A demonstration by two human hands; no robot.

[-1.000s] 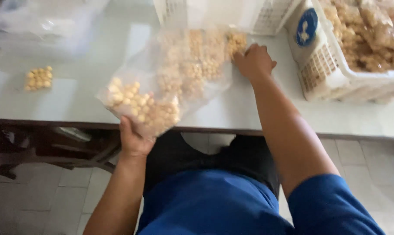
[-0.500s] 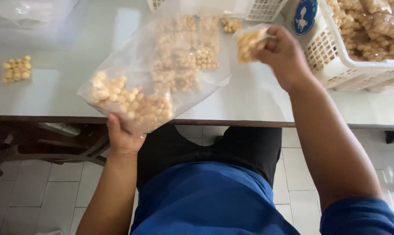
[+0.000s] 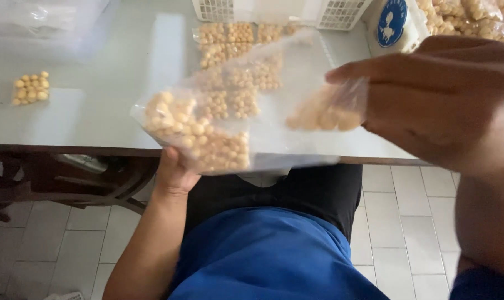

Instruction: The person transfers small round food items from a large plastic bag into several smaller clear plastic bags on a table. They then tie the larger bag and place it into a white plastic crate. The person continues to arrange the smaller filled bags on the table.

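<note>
Clear plastic bag (image 3: 252, 119), big and floppy, is held up over the near edge of the grey worktop (image 3: 85, 119) in the head view, part filled with small packs of pale round snacks. Left hand (image 3: 173, 173) grips the bag's low corner from underneath, closed on the film, with the heaviest clump of packs (image 3: 199, 136) sitting right above it. Right hand (image 3: 441, 103) is up close to the camera at the bag's open side, fingers pinched on one small snack pack (image 3: 325, 114), which looks to be at or just inside the mouth; cannot tell which through the film. Risks as I judge them: the bag is slung between only two holds, so if the left grip slips, the weighted corner drops off the worktop edge toward the tiled floor (image 3: 396, 222). The mouth is slack, so the pinched pack may catch the film and fall outside. More packs (image 3: 229, 39) lie on the worktop behind, a lone pack (image 3: 31, 88) far left, white baskets (image 3: 329, 8) at the back; the swinging bag could sweep the near ones.
</note>
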